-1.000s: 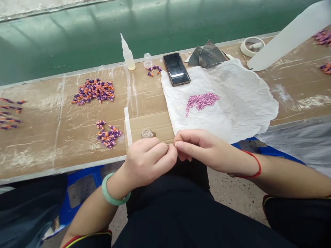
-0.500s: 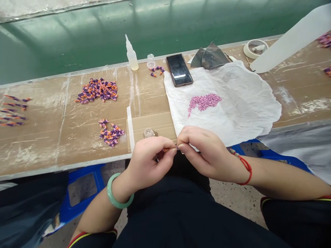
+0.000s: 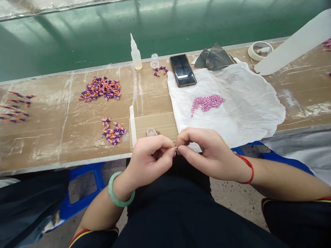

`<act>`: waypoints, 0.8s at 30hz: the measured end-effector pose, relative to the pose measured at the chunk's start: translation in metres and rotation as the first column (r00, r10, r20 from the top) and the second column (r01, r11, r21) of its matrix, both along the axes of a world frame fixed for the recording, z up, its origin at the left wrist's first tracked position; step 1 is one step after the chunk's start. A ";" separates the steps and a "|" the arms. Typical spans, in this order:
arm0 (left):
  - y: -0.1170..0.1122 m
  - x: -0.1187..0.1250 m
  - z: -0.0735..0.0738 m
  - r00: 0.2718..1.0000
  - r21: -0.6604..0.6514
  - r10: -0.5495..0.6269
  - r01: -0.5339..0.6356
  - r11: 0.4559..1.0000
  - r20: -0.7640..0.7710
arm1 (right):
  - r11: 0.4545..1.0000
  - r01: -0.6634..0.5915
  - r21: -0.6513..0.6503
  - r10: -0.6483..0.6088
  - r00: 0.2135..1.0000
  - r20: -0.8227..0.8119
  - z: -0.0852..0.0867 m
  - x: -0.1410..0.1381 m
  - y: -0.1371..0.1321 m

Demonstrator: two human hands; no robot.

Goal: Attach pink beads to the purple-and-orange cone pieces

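Hands (image 3: 151,156): two, pinching tiny pinkish piece (image 3: 176,148); phone (image 3: 183,70): one; bottle (image 3: 136,57): one.

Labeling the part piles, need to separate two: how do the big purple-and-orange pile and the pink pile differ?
Color: the purple-and-orange pile mixes dark purple, orange and some pink; the pink pile is mostly pink.
Piece size: the purple-and-orange pile has visibly larger pieces; the pink pile's are tiny.
Surface: the purple-and-orange pile lies on the brown tabletop, the pink pile on a white sheet.
Shared: both are loose heaps.
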State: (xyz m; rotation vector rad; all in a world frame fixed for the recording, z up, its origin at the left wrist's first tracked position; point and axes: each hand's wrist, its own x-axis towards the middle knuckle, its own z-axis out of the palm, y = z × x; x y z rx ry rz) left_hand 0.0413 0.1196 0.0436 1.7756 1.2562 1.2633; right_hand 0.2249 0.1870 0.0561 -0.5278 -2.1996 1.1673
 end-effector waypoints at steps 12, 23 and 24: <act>0.001 -0.018 0.004 0.991 -0.123 -0.130 0.134 0.983 0.044 | 0.999 -0.050 -0.009 0.050 0.998 0.048 0.001 -0.011 0.000; -0.042 -0.058 -0.032 0.910 -0.445 0.237 -0.066 0.893 0.340 | 0.921 -0.284 0.268 0.162 0.902 0.400 -0.011 -0.044 0.057; -0.045 -0.058 -0.035 0.898 -0.466 0.259 -0.070 0.882 0.355 | 0.906 -0.325 0.272 0.177 0.873 0.455 -0.013 -0.051 0.063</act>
